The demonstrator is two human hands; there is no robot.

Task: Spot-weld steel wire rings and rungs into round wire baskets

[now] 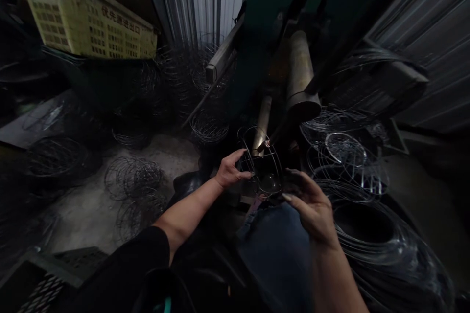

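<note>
A small round wire frame (pixel 280 166), made of thin rings joined by cross wires, sits at the end of a lower brass-coloured rod (pixel 262 124). My left hand (pixel 230 169) pinches the frame's left ring between thumb and fingers. On the other side, my right hand (pixel 310 203) is open, its thumb and fingers apart, just beside the frame's right ring. A dark pointed bar meets the wire near the rod's tip, where a small orange-bright spot shows. Above it, a thicker brass-coloured cylinder (pixel 301 71) juts from a dark green machine (pixel 270 24).
At right lie stacked wire rings (pixel 345 149) and a large wire coil (pixel 407 249). Several wire frames (pixel 134 176) rest on the floor at left. A yellow crate (pixel 99 24) stands at upper left; a wooden beam (pixel 223 51) sticks out beside the machine.
</note>
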